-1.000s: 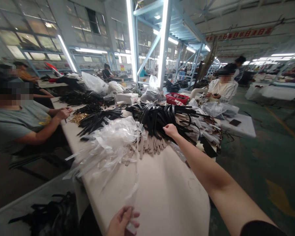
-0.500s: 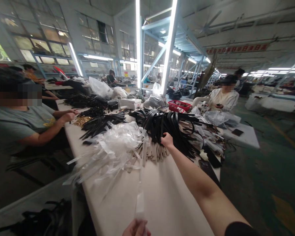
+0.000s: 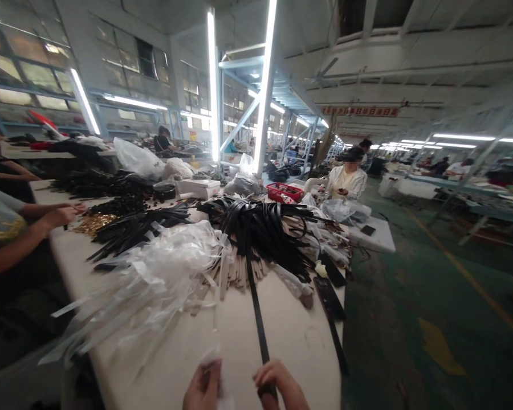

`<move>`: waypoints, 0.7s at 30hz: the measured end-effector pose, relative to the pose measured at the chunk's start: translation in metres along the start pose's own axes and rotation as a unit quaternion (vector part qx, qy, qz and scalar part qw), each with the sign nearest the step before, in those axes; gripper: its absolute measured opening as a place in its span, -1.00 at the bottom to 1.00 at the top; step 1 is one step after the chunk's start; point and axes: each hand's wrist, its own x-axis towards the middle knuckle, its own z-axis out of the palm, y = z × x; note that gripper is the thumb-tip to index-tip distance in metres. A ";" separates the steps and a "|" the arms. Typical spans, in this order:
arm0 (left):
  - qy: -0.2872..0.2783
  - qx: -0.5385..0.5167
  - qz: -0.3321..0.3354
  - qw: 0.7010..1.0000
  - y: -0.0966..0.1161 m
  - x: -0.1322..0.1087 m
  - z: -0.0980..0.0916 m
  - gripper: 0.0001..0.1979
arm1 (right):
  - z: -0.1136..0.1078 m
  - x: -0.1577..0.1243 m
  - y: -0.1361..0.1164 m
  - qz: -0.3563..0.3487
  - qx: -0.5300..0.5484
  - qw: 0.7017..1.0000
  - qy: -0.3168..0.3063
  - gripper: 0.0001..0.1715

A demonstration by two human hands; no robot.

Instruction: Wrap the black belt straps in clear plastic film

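- L hand (image 3: 204, 387): bottom edge of view, fingers closed narrow, pinching thin translucent film strip (image 3: 216, 336); strip runs up toward bundle on table, its end partly hidden by fingers
- R hand (image 3: 279, 385): bottom edge of view, just beside L hand, fingers curled tight round end of blk leather strap (image 3: 256, 307)
- Blk leather strap: lies nearly straight, from R hand up across table to main pile, touching table top for most of its length
- Main pile: tangled blk straps (image 3: 256, 228), beige strap ends (image 3: 239, 274) fanned out below, toward person
- Clear film bundle (image 3: 162, 270): heaped left of beige ends, loose strips hanging toward table edge
- Wht work table (image 3: 248, 347): long, runs away from person
- On table, further off: blk strap bundles (image 3: 139, 228), gold-coloured small parts (image 3: 92, 224), wht box (image 3: 199, 189), red basket (image 3: 284, 192)
- Blk flat pieces (image 3: 329, 298): near table's R edge, just below pile
- Co-worker's hand (image 3: 62, 215): L side of table, beside gold-coloured small parts, held above table top
- Co-worker in wht top (image 3: 348, 182): seated further down, R side of table
- Plastic bags (image 3: 139, 159): far end of table, approx beside wht box
- Floor: green, yellow line (image 3: 470, 279), R of table
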 end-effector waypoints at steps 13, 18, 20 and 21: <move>0.016 0.003 0.116 0.993 -0.012 -0.019 0.019 -0.62 | 0.049 0.002 0.005 0.192 -0.006 0.981 0.030 -0.49; -0.106 -0.101 -0.010 0.989 -0.021 -0.033 0.011 -0.56 | 0.049 -0.002 0.008 0.183 0.067 0.980 0.040 -0.43; -0.159 -0.112 -0.059 0.979 -0.025 -0.042 0.008 -0.54 | 0.050 -0.002 0.010 0.172 0.089 0.980 0.044 -0.40; -0.167 -0.118 -0.073 0.976 -0.026 -0.045 0.006 -0.56 | 0.051 -0.002 0.010 0.169 0.098 0.980 0.046 -0.39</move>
